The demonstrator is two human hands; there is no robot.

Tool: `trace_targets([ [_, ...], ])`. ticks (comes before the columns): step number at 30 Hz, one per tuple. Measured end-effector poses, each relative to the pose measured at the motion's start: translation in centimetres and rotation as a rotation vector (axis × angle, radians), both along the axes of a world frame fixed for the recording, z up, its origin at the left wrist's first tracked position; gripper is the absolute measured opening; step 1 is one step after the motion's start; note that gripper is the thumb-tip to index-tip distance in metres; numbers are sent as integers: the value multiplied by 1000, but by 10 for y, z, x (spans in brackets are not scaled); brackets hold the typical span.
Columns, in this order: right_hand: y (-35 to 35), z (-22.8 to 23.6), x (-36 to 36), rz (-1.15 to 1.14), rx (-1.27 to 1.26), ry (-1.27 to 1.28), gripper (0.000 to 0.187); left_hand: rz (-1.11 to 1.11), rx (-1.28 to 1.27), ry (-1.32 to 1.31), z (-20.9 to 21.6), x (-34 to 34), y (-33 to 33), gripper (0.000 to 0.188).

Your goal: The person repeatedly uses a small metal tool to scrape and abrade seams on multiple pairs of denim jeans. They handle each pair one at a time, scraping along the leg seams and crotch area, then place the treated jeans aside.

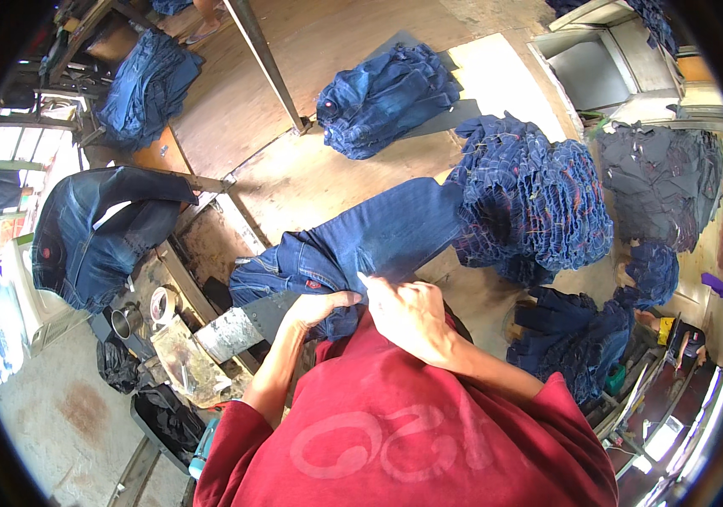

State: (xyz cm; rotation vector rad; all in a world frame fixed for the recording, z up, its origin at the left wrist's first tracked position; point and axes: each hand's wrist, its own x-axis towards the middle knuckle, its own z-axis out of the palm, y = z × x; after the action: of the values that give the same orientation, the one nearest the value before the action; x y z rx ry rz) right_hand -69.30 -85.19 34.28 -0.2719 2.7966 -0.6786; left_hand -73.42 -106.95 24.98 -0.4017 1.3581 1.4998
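A pair of dark blue jeans [395, 228] lies in front of me, one leg stretched toward the far right. My left hand [318, 311] is at its near edge, the thumb lying over the denim and the other fingers mostly hidden. Just to the right, my right hand [412, 319] is closed, its fingertips pinching the cloth near a faded crease. A small red mark shows on the jeans beside my left thumb. The far end of the leg meets a tall stack of blue denim pieces [539, 198] with frayed edges.
More jeans are piled on the wooden table [294, 182] at the far middle [387, 97] and far left [152, 84]. Another pair [100, 232] hangs at left, near a tape roll [163, 304] and metal cup [125, 323]. Dark grey cloth [661, 182] is stacked at right. A metal post [264, 63] stands beyond.
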Motion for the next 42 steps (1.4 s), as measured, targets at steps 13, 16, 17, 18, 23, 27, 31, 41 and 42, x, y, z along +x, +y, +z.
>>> trace_targets([
  [13, -19, 14, 7, -121, -100, 146, 28, 22, 135, 38, -18, 4, -5, 28],
  [16, -7, 21, -5, -327, -289, 114, 22, 3, 96, 66, -21, 5, -7, 34],
  [17, -1, 18, -13, -341, -356, 81, 19, 50, 146, 92, -22, 6, -7, 36],
  [18, 8, 13, -22, -316, -389, -9, 19, 95, 253, 143, -23, 6, -5, 37],
  [23, 70, -24, -22, -411, 45, 229, 12, 258, 230, 71, -20, 6, 0, 55],
  [27, 144, -85, -31, -846, -36, -125, 52, 505, 79, -32, -5, 26, -41, 57],
  [31, 196, -153, -42, -1418, -659, -533, 110, 677, -140, -123, 5, 65, -120, 67],
  [41, 285, -259, -123, -1444, -846, -46, 48, 697, -360, 216, 4, 87, -124, 47],
  [42, 305, -261, -140, -1442, -696, 105, 42, 634, -359, 171, 5, 84, -116, 56],
])
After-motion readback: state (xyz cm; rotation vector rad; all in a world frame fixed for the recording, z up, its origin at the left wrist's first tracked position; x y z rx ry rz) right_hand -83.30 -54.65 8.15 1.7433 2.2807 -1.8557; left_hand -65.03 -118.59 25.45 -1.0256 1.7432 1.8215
